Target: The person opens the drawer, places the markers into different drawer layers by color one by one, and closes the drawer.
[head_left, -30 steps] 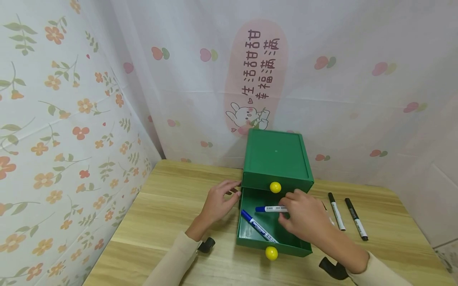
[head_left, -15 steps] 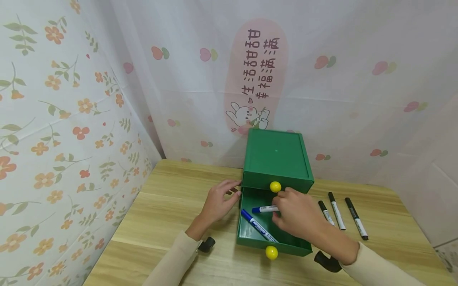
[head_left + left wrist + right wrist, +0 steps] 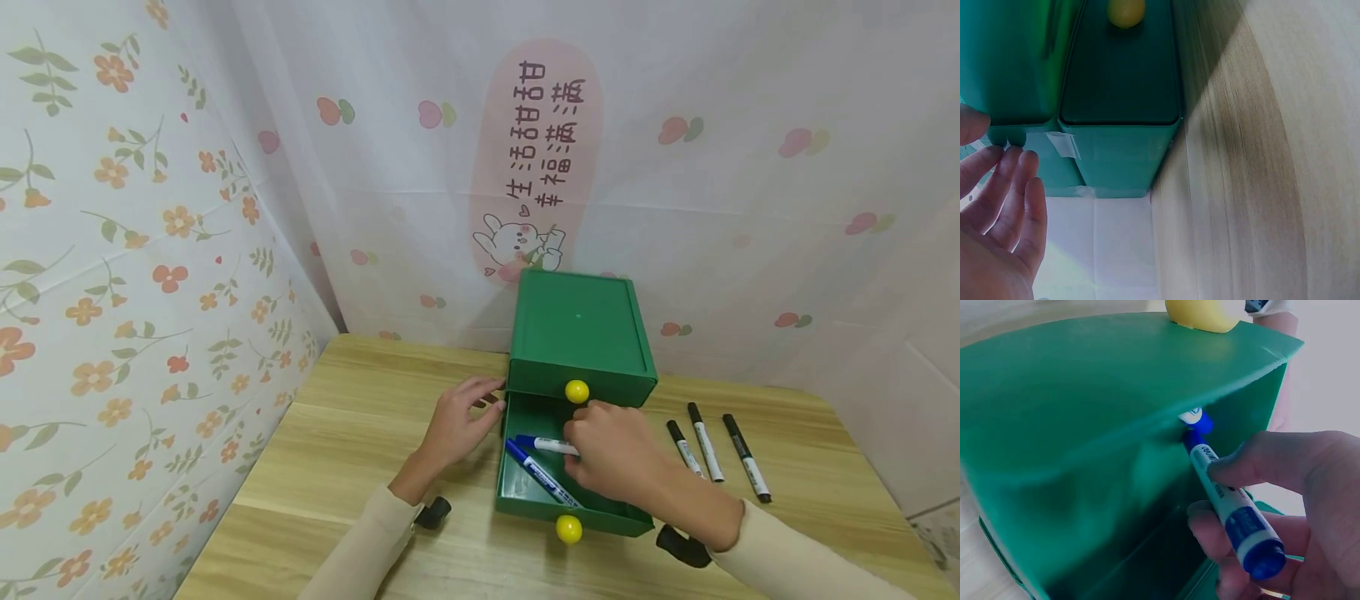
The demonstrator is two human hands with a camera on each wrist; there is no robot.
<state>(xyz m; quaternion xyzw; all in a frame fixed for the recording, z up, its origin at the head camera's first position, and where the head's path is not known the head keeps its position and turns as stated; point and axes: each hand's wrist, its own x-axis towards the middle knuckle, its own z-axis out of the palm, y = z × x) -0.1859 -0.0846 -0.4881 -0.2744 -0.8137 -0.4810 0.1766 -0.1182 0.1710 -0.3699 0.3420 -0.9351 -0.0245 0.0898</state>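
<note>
A small green cabinet (image 3: 577, 321) with two yellow knobs stands on the table, its lower drawer (image 3: 622, 525) pulled out. My right hand (image 3: 618, 450) is over this drawer and pinches a blue-capped whiteboard marker (image 3: 1217, 478) between thumb and fingers. The marker's capped end points left, close by a second blue marker (image 3: 542, 472) that lies slanted in the drawer. In the head view the right hand covers the held marker's other end. At the cabinet's left side rests my left hand (image 3: 459, 425), fingers loosely bent and fingertips right at the green wall.
Three black-capped markers lie right of the cabinet: one near it (image 3: 684, 448), a middle one (image 3: 707, 442) and an outer one (image 3: 747, 458). The upper drawer with its yellow knob (image 3: 577, 392) is closed. A patterned curtain (image 3: 420, 208) hangs behind the wooden table (image 3: 360, 400).
My right hand has moved left over the drawer with the blue marker, bringing its cap up to the lying marker. One black marker beside the cabinet has come into fuller view. The left hand stays put.
</note>
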